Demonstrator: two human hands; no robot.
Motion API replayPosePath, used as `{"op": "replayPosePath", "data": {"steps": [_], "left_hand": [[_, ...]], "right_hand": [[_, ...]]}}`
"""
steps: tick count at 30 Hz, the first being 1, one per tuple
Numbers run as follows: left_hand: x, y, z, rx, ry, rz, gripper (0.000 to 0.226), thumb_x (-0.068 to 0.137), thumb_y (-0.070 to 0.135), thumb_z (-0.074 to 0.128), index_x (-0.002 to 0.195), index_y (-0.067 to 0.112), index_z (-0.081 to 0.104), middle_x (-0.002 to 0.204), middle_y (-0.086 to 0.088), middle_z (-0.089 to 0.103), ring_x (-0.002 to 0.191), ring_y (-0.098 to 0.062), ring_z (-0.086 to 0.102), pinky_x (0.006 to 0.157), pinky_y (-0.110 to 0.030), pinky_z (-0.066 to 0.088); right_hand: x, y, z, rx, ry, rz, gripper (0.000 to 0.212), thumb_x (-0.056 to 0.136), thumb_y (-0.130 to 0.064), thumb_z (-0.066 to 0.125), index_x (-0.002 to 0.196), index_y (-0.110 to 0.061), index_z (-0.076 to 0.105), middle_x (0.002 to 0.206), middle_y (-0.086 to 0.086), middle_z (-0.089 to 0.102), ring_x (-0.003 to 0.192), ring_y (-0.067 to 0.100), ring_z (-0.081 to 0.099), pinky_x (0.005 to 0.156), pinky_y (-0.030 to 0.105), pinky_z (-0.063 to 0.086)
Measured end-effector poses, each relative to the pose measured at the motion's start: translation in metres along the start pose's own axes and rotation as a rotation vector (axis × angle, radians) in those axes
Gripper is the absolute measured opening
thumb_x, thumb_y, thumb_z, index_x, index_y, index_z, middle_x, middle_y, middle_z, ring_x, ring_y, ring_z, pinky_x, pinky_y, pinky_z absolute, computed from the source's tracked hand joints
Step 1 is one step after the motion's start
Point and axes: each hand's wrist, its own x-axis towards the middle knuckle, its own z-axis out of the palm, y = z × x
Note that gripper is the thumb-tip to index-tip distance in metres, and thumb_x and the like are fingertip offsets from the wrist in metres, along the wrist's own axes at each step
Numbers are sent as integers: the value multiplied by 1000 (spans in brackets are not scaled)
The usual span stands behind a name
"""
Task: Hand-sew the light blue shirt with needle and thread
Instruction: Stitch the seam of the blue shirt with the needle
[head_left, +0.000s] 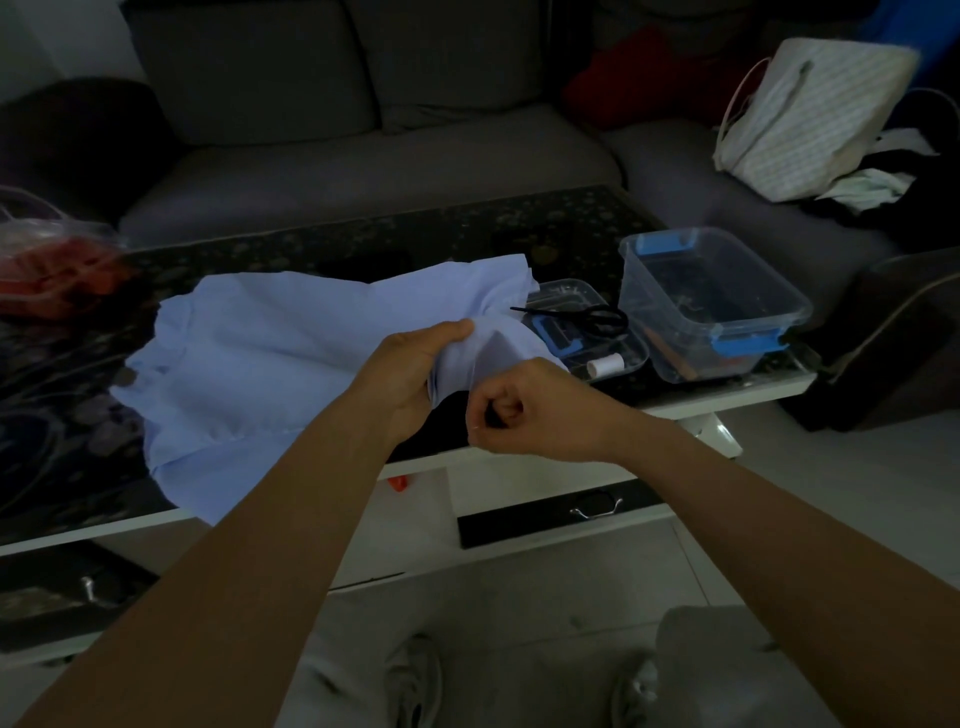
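1. While the light blue shirt (260, 353) lies spread across the dark patterned table (363, 234) with its near edge hanging over the front, the left hand (415, 369) grips a bunched fold at the shirt's right end, thumb on top and fingers curled underneath.
2. The right hand (524, 410) sits just beside that fold, its fingers curled tightly into the palm.
3. Its thumb and forefinger pinch a thin pale thread (469, 400) that runs up to the cloth. Whether a needle is in the pinch is too small to tell.
4. Black scissors (587, 314) lie on a shallow clear tray (566, 291) just right of the shirt, and a white spool (605, 364) lies at the tray's near end.
5. A clear plastic box (675, 338) with blue latches stands to the right of the tray.
6. A grey sofa (363, 156) runs behind the table, with a striped bag (810, 119) on its right seat.
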Motion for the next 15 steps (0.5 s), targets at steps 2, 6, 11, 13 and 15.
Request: {"op": "replayPosePath", "data": {"steps": [2,6,11,13,15], "left_hand": [[-1,0,2,2,-4,18,25,91,14,59,110,-1,65,104,-13,68,90,-19,65,87,-26,52],[-1,-1,0,33,-20,31,25,91,14,59,110,-1,65,105,-15,68,91,-21,65,84,-27,53],[1,-5,-2,140,-48,103,17,91,12,59,101,2,69,101,-13,70,90,-19,66,84,-24,54],[0,-7,-3,211,-70,129,12,91,14,60,90,11,72,94,-5,73,92,-16,66,89,-26,50],[-2,-7,-2,319,-100,152,21,91,16,60,77,22,74,88,3,74,92,-14,66,88,-23,50]], "right_hand": [[-3,0,0,48,-69,15,5,85,-13,70,83,-8,68,52,-10,45,48,7,39,56,16,36],[-7,2,-7,99,-100,53,10,85,-16,71,81,-7,68,54,-7,47,51,5,39,58,18,38],[-3,7,-15,172,311,59,31,86,-14,70,62,0,56,51,-1,43,48,3,37,55,18,34],[1,10,-18,216,516,25,27,88,-11,67,66,0,57,50,-1,41,49,3,37,55,19,35],[4,11,-19,260,545,40,11,90,-16,66,87,-5,65,51,6,41,48,11,36,54,24,35]]}}
